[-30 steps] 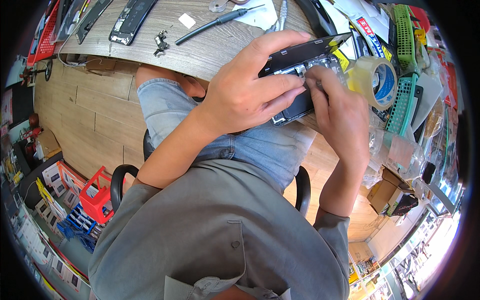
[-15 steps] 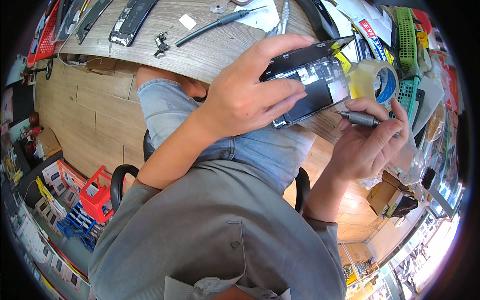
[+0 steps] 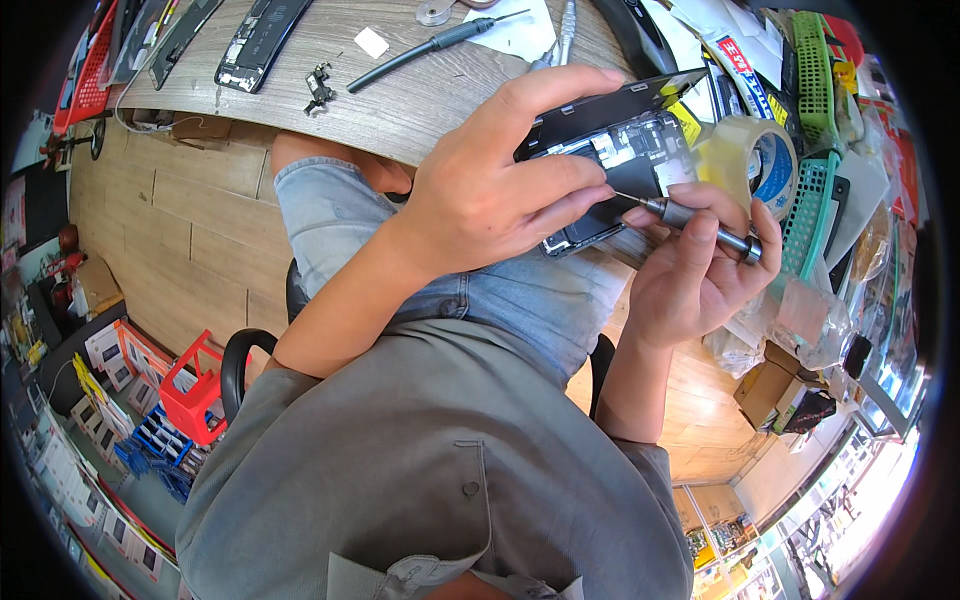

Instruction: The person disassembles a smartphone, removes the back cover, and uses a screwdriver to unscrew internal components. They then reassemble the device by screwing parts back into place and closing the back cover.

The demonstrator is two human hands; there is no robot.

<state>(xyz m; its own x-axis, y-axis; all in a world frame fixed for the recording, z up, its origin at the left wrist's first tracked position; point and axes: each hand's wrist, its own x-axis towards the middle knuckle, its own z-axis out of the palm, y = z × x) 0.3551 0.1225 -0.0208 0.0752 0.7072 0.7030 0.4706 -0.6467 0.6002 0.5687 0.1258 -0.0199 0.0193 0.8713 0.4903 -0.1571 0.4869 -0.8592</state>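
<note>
Now R hand (image 3: 690, 280) in closer, drvr (image 3: 677, 212) over open phone (image 3: 636, 174)

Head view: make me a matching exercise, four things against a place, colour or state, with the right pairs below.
Column one
1. Right hand
2. Left hand
3. Tape roll
4. White square

Column two
A. Translucent and yellowish, with blue inside its ring
B. Lies flat near the dark pen-shaped tool
C. Grips a grey screwdriver
D. Holds an opened phone

Right pairs: 1-C, 2-D, 3-A, 4-B
</note>
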